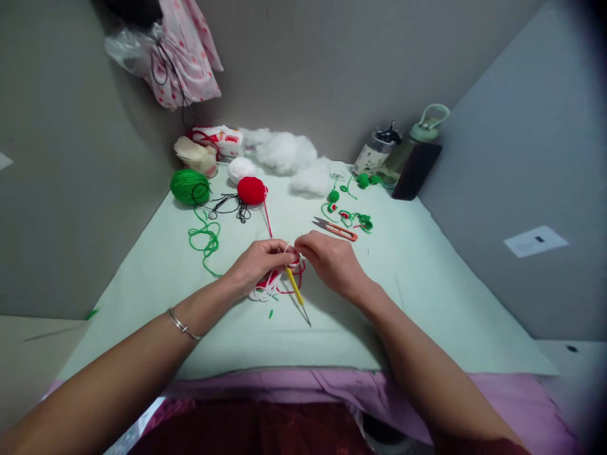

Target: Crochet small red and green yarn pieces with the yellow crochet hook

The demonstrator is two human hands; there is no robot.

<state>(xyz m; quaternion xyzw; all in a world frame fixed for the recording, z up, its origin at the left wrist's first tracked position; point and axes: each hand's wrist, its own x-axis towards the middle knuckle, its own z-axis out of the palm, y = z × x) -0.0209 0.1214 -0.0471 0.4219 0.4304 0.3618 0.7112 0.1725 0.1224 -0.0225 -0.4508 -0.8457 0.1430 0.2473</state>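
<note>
My left hand (265,260) pinches a small red and white crochet piece (294,259) between thumb and fingers. Close against it on the right, my right hand (327,258) has its fingers closed at the piece's edge; what they grip is too small to make out. A yellow-handled crochet hook (294,287) lies slanted just below the piece. White yarn strands (263,293) and red yarn bunch under my left hand. A red strand runs up from there to the red yarn ball (252,190).
Orange snips (336,229) lie beyond my right hand, near small green crochet pieces (364,221). A green yarn ball (190,186), a white ball (241,170) and white stuffing (287,153) stand farther back. At the back right are a pen holder (372,156) and a bottle (424,129).
</note>
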